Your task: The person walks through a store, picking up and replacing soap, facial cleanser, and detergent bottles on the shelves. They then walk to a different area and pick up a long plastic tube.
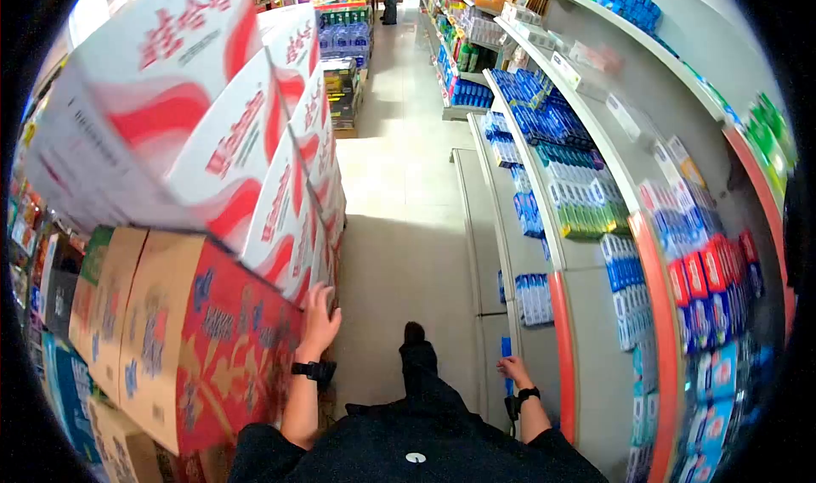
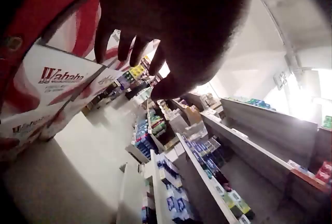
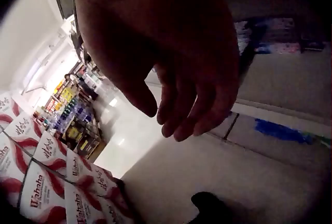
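White cartons (image 1: 242, 143): ten o'clock.
Shelves (image 1: 583, 309): two o'clock; handling seemingly unstarted.
Left hand (image 1: 319, 323), right hand (image 1: 513, 370): fingers loosely bent, empty.

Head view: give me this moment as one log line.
left hand: empty, beside cartons | right hand: empty, beside shelving | aisle floor: between cartons and shelving
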{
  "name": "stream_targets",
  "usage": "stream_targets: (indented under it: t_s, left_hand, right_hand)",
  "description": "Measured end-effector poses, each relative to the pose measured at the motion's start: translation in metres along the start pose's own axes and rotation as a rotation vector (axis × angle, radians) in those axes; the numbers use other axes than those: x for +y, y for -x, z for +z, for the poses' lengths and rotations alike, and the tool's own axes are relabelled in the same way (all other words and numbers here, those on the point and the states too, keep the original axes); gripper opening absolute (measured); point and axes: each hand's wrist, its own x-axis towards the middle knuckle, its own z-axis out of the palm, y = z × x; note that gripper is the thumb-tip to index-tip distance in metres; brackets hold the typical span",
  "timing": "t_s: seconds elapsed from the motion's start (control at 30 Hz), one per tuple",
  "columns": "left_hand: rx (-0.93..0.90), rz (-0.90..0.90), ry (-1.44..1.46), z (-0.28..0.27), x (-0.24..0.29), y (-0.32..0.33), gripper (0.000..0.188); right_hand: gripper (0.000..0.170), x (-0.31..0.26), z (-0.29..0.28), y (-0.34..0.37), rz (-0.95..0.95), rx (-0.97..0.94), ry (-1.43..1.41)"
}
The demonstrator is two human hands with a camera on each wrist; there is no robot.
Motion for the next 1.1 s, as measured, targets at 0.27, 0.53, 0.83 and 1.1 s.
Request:
stream_targets:
  t_s: [0.27,0.53,0.83,1.1]
  left_hand:
    - [0.23,-0.149,0.066,0.025,0.01,-0.215,0.079]
    - [0.409,-0.196,0.042,0.083,-0.011,-0.429,0.068]
    - [-0.141,-0.089,0.378,0.144,-0.024,-0.724,0.025]
    - [-0.506,0.077,0.335,0.234,0.025,-0.989,0.044]
  right_hand:
    - [0.026,-0.261,0.07,-0.222,-0.439,-0.077,0.232]
    - [0.031,-0.591,0.247,-0.29,-0.8,-0.614,0.4]
    - [0.022,-0.746,0.148,-0.484,-0.586,-0.355,0.359]
    - [0.016,-0.829,0.038,-0.634,-0.418,0.046,0.057]
